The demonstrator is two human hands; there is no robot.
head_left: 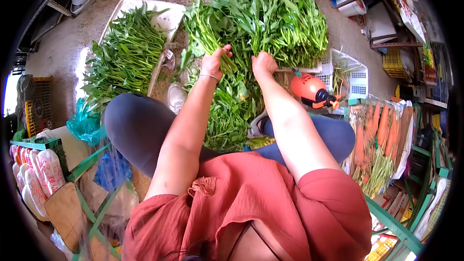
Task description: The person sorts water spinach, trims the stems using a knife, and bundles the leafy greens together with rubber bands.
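The left hand (212, 65) is curled round the stems of a loose bunch of greens (205, 33), which look like water spinach, with leaves fanning forward, away from the body. Just beside it, the right hand (265, 64) is rounded over the stem ends of the large pile of greens (282, 14); its back hides the fingers, so how far they close, and on what, cannot be told. Handling this well probably means a light grip low on the stems, butts kept level, and a slow draw so that tangled leaves do not tear.

The bunch is fresh green, its pale stems slim and fairly straight, its leaves long and narrow. The pile lies ahead, leaves mostly outward and stems toward the body. Loose greens (229, 113) cover the floor (92, 21) between the feet, in more of a jumble. Farther left, another stack of greens (128, 55) fills a white tray (169, 21); to the right are an orange spray bottle (309, 87) and, beyond the knee, carrots (382, 128)
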